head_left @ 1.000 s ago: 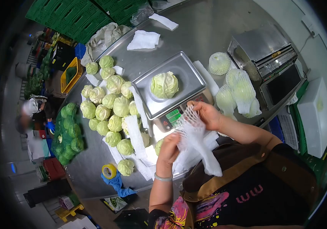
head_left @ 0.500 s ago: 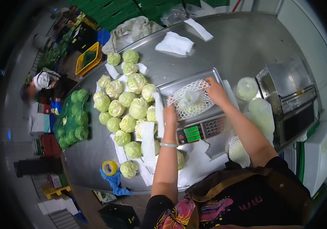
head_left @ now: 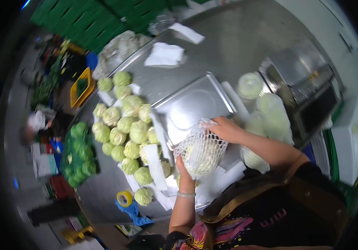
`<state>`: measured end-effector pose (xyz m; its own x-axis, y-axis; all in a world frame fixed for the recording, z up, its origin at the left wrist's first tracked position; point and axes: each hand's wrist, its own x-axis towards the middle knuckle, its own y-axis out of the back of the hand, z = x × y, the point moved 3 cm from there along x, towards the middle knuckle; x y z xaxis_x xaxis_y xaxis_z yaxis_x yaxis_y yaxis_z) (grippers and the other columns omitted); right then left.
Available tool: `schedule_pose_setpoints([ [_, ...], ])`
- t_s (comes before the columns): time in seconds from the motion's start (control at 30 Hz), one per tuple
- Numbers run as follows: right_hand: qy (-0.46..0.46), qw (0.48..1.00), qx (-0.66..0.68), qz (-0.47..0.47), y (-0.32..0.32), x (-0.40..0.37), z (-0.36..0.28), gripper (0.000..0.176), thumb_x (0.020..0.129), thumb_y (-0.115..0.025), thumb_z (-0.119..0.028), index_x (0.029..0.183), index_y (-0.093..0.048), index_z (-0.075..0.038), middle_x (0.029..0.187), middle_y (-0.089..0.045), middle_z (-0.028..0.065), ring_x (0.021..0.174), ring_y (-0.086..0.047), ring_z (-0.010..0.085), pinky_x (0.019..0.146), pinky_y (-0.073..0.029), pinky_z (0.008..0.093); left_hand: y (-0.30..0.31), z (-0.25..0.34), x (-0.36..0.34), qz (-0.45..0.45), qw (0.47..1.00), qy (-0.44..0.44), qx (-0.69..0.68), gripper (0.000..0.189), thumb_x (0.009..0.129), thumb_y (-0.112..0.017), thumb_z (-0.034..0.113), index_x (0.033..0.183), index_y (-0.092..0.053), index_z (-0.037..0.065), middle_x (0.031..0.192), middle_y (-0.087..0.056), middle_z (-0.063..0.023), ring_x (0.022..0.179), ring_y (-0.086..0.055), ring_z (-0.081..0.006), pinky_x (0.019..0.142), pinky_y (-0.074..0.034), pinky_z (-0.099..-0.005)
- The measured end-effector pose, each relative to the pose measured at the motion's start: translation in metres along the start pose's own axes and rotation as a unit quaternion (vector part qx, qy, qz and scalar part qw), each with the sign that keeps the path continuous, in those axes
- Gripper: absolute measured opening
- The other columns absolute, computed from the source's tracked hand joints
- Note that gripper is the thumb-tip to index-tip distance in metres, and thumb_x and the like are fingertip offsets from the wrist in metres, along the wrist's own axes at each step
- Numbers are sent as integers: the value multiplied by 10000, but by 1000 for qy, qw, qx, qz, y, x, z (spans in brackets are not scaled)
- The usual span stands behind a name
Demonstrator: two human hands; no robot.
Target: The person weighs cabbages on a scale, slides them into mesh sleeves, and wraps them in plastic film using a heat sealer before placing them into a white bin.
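A pale cabbage in a white foam net [head_left: 202, 156] is held between my two hands, in front of the scale's metal tray [head_left: 193, 106]. My left hand [head_left: 184, 171] grips its lower left side, with the fingers partly hidden behind the net. At the net's upper right, my right hand [head_left: 225, 129] has its fingers closed on the gathered end. Several bare cabbages [head_left: 139, 132] lie to the left on white cloths. To the right are several wrapped cabbages [head_left: 273, 114].
A green net bag of cabbages [head_left: 79, 154] lies at the left. Yellow tape [head_left: 124, 198] sits by a blue cloth [head_left: 134, 213]. A wrapping machine [head_left: 302, 83] stands at the right. A person [head_left: 39, 123] is at the far left.
The netted cabbage has come off the scale tray toward my body, and both hands moved with it. The net's end is now gathered in my right hand. The view has shifted.
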<state>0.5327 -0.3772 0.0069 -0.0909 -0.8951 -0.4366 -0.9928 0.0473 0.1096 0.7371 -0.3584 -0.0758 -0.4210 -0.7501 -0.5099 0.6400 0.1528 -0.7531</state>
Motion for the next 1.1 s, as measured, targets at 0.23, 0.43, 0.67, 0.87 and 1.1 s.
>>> schedule_pose_setpoints([
  [0.23,9,980,198,-14,7,-34,93,433,894,-645,-259,1224,-548,3,1163,-592,93,1058,-561,183,896,-448,325,-12,-15,-25,39,991,-82,100,542,900,-363,331,1243,-551,-45,1234,-599,-180,1131,-580,-316,1001,-450,-414],
  [0.43,-63,842,521,-128,14,-64,101,606,899,-627,-261,1412,-350,-97,1352,-476,116,1250,-481,245,1078,-374,433,-68,-13,-4,-84,989,-67,98,484,811,-415,230,1117,-602,-94,1220,-598,-204,1196,-514,-315,1077,-345,-401],
  [0.67,-11,772,609,-183,113,-1,126,714,819,-680,-406,1383,-428,-47,1374,-498,151,1272,-471,336,1096,-346,521,-106,6,38,-48,989,-111,91,327,896,-580,208,1143,-602,-6,1160,-624,-124,1096,-560,-231,1006,-407,-377],
  [0.87,82,926,367,26,233,113,51,588,876,-611,-252,1390,-384,-78,1305,-523,131,1196,-530,259,1003,-450,415,-17,113,35,172,920,-224,271,438,914,-593,185,1317,-477,57,1170,-599,-82,973,-574,-164,862,-463,-296],
  [1.1,102,969,-13,223,277,219,75,739,739,-753,-209,1365,-390,-60,1293,-508,122,1211,-490,256,1019,-399,378,133,314,47,417,636,-392,517,765,791,-753,197,1408,-330,34,1333,-453,-180,1122,-530,-283,931,-455,-389],
])
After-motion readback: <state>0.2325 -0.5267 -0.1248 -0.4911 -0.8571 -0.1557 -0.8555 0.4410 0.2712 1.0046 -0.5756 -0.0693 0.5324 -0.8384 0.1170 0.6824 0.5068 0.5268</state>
